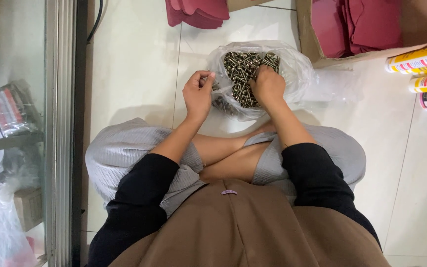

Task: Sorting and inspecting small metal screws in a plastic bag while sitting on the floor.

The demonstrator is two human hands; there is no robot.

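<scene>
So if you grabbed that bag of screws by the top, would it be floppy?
Probably floppy: the clear plastic bag is thin and crinkled. Likely heavy too, since it bulges with metal screws. Their sharp tips might poke through the film.

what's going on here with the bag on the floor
A person sits cross-legged on a tiled floor with a clear plastic bag of dark metal screws in front of them. The right hand is dug into the pile, while the left hand pinches a few screws at the bag's edge. A cardboard box of red pieces sits beyond.
</scene>
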